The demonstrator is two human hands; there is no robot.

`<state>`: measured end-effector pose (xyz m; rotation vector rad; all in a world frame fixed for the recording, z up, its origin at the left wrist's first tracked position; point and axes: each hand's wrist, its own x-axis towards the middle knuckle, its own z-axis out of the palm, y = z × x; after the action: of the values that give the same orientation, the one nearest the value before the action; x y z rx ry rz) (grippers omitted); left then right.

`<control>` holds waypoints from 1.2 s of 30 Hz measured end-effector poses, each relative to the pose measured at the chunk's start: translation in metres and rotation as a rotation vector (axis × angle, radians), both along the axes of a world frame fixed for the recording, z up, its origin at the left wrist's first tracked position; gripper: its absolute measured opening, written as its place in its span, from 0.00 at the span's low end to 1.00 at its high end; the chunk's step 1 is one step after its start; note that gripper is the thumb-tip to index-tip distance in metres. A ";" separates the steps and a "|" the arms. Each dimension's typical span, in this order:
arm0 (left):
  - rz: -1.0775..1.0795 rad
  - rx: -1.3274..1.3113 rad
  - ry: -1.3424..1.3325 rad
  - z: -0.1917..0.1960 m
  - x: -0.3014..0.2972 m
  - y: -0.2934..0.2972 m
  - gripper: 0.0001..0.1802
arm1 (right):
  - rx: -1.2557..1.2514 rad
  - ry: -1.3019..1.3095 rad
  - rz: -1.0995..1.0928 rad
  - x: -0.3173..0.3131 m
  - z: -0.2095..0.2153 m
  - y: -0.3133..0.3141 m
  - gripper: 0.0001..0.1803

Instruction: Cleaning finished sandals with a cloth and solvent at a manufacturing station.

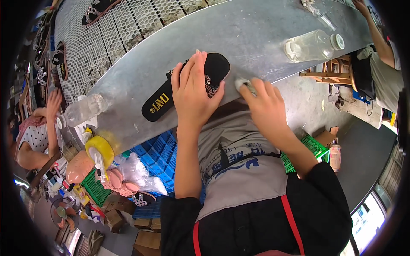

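Note:
A black slide sandal (161, 101) with gold lettering on its insole and a glittery strap lies slantwise on the grey metal table (247, 40). My left hand (193, 91) is closed over the strap, its fingers across the top and the thumb at the near side. Part of the strap is hidden under that hand. To the right of the sandal, at the table's near edge, my right hand (267, 104) pinches a small wad of white cloth (242, 83). The cloth is apart from the sandal.
Clear bottles stand or lie right (309, 46) and left (85, 109). A yellow tape roll (100, 151) is at the left edge. Beyond runs a mesh conveyor (98, 47) with sandals. Blue crates (160, 155) stand below. Other people (36, 136) work at both sides.

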<state>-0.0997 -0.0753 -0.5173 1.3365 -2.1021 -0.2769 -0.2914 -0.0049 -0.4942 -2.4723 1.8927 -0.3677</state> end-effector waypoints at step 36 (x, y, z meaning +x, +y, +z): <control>-0.025 -0.014 -0.052 0.001 -0.002 0.004 0.43 | 0.095 -0.303 -0.136 0.034 -0.003 -0.016 0.24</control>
<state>-0.1015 -0.0718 -0.5168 1.3227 -2.1608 -0.2396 -0.2575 -0.0212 -0.4977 -2.0947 1.9044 -0.6008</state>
